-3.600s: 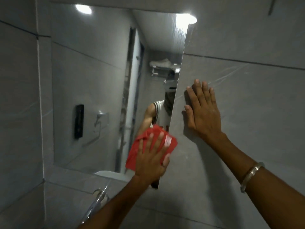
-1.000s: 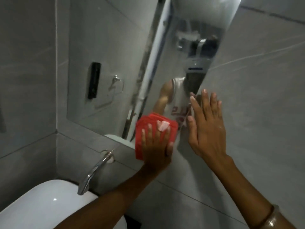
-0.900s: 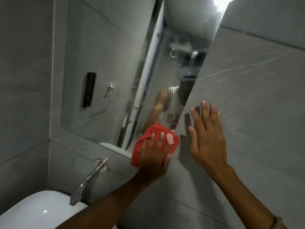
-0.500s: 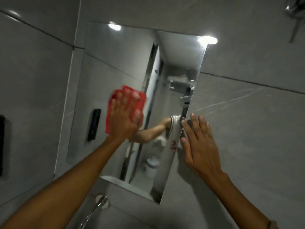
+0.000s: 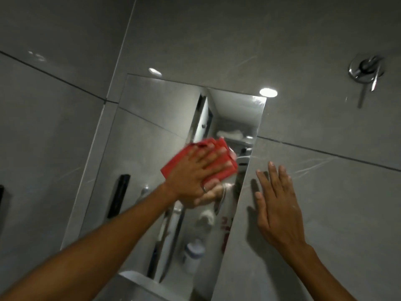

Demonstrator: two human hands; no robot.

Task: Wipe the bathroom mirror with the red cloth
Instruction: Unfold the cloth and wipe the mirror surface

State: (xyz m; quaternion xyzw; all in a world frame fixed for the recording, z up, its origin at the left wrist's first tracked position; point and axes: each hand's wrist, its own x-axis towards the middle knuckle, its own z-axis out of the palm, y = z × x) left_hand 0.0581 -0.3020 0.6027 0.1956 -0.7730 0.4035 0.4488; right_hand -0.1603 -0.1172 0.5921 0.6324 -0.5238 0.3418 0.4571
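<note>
The frameless mirror [image 5: 152, 131] is set into the grey tiled wall and appears tilted in the head view. My left hand [image 5: 195, 174] lies flat on the folded red cloth [image 5: 182, 159] and presses it against the glass, right of centre at mid-height. The cloth's corners stick out past my fingertips toward the mirror's right edge. My right hand [image 5: 275, 205] rests flat with fingers spread on the wall tile just right of the mirror's edge and holds nothing. The glass reflects my arm, a doorway and a shelf.
A chrome shower mixer handle [image 5: 366, 69] sticks out of the wall at the upper right. A white basin rim [image 5: 138, 279] shows below the mirror. A black fitting [image 5: 1, 198] sits on the left wall, which meets the mirror wall in a corner.
My left hand has slid the cloth from the mirror's upper left to the right, toward the right edge. The view has tilted upward. My right hand stays on the tile.
</note>
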